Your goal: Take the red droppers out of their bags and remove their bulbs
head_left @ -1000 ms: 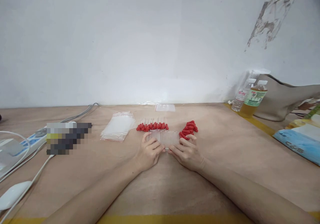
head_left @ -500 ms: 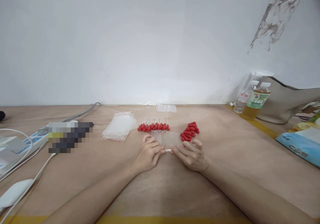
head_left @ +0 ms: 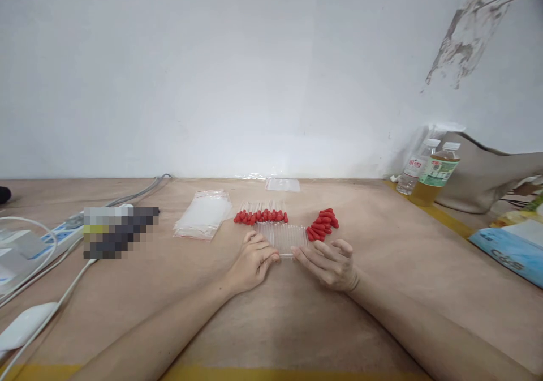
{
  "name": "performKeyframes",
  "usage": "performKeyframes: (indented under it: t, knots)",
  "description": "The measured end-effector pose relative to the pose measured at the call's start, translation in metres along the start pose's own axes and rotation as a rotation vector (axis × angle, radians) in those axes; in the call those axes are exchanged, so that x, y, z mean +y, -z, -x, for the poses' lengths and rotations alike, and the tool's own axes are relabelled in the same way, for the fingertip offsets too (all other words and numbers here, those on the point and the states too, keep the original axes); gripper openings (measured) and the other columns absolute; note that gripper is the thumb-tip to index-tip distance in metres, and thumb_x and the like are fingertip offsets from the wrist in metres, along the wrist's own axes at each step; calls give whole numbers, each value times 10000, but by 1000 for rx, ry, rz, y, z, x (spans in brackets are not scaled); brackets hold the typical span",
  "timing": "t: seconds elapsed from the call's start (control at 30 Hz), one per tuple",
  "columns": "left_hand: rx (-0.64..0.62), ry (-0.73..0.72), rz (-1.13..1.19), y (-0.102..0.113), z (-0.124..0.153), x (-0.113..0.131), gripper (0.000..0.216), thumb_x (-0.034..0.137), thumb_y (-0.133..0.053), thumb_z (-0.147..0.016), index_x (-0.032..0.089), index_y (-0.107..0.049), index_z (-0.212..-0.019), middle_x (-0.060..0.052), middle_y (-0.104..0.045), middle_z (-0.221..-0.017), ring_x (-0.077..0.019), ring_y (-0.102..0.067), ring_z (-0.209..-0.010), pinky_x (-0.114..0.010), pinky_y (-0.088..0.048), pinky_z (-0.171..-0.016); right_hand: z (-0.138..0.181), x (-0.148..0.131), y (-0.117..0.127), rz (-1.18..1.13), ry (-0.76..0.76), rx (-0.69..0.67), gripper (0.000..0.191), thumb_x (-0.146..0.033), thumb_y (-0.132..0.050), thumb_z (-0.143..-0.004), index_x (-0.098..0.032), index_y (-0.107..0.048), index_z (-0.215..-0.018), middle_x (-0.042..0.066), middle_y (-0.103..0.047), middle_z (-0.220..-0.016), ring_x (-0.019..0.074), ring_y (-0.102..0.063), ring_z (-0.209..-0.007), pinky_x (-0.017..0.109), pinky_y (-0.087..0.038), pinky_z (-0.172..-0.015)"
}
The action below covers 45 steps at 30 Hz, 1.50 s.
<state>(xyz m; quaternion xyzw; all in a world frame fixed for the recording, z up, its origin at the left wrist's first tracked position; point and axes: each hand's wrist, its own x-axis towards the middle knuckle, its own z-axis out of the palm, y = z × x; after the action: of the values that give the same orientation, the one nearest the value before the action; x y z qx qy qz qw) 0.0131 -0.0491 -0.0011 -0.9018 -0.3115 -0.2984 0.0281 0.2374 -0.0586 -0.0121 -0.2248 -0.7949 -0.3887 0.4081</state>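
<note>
A flat row of clear thin tubes (head_left: 283, 239) lies side by side on the table between my hands. My left hand (head_left: 254, 262) is closed at its left and near edges, thumb and fingers together at the near side. My right hand (head_left: 328, 265) is at the right near corner, fingers stretched and partly spread, fingertips touching or just beside the tubes. Just beyond the row lie several clear droppers with red bulbs (head_left: 261, 217), their stems pointing away. A small heap of loose red rubber bulbs (head_left: 323, 224) lies beyond my right hand.
A stack of clear zip bags (head_left: 202, 215) lies to the left, and another small bag (head_left: 283, 184) is near the wall. On the left are a power strip (head_left: 63, 231) and cables. Two bottles (head_left: 435, 171), a grey bag (head_left: 475, 171) and a blue tissue pack (head_left: 509, 253) stand at right.
My right hand has shifted slightly right and its fingers have loosened and lifted a little. My left hand and the tubes stay nearly where they were.
</note>
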Motion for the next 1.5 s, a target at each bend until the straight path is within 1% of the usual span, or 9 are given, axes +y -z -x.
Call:
performKeyframes:
  t: [0.1, 0.23, 0.3, 0.43, 0.53, 0.67, 0.77, 0.93, 1.5]
  knots:
    - [90, 76, 7, 5, 2, -12, 253, 203, -365, -873, 169, -564, -720, -2, -557, -635, -134, -473, -685, -300, -356, -716, 1, 15, 2, 5, -142, 2, 248, -171, -558, -789, -333, -621, -966, -71, -674, -744, 95, -537, -682, 294, -249, -681]
    - [259, 176, 22, 6, 1, -26, 207, 180, -381, -868, 153, -581, -912, -29, -556, -762, -124, -501, -723, -250, -407, -669, 2, 45, -3, -149, -578, -65, 154, -281, -523, -806, -262, -653, -887, -7, -647, -732, 119, -537, -650, 284, -349, -649]
    - [267, 162, 27, 2, -2, -27, 242, 145, -370, -862, 151, -559, -1013, -41, -530, -819, -123, -501, -766, -248, -424, -697, 2, 58, -8, -261, -759, -86, 210, -295, -467, -823, -221, -653, -887, 34, -606, -769, 136, -543, -692, 275, -403, -627]
    - [282, 118, -15, -10, -11, -24, 372, 84, -343, -835, 145, -458, -1184, -60, -472, -870, -135, -485, -828, -269, -445, -729, 5, 78, -18, -290, -935, -140, 280, -261, -457, -778, -151, -622, -975, 68, -526, -796, 149, -529, -678, 294, -445, -599]
    - [327, 81, -53, -16, -15, -23, 361, 83, -361, -825, 152, -473, -1161, -52, -484, -851, -131, -497, -793, -262, -456, -707, 9, 88, -23, -385, -1103, -197, 327, -231, -500, -702, -138, -572, -1007, 53, -544, -799, 127, -532, -610, 288, -458, -576]
    - [337, 43, -56, -18, -16, -23, 207, 99, -401, -819, 164, -555, -940, -37, -547, -812, -134, -526, -784, -266, -458, -712, 13, 97, -26, -568, -1328, -183, 266, -249, -552, -642, -161, -537, -893, 35, -594, -761, 127, -562, -591, 257, -453, -526]
    - [305, 6, -52, -21, -16, -23, 151, 96, -421, -808, 166, -555, -814, -32, -570, -782, -135, -529, -768, -265, -461, -690, 14, 99, -27, -643, -1369, -172, 244, -304, -594, -629, -162, -543, -820, 37, -606, -707, 141, -574, -609, 258, -453, -538]
    - [262, -64, -69, -26, -16, -20, 179, 72, -444, -780, 161, -566, -875, -54, -588, -859, -143, -529, -801, -282, -467, -721, 16, 101, -27, -589, -1319, -205, 286, -408, -607, -632, -155, -600, -766, 57, -631, -733, 138, -553, -621, 262, -437, -561]
    - [113, -4, -188, -26, -18, -7, 158, 70, -423, -726, 136, -563, -760, -78, -515, -826, -164, -498, -746, -286, -459, -679, 32, 103, -36, -414, -1397, -272, 357, -488, -582, -618, -166, -675, -741, 38, -641, -641, 138, -546, -534, 244, -387, -495]
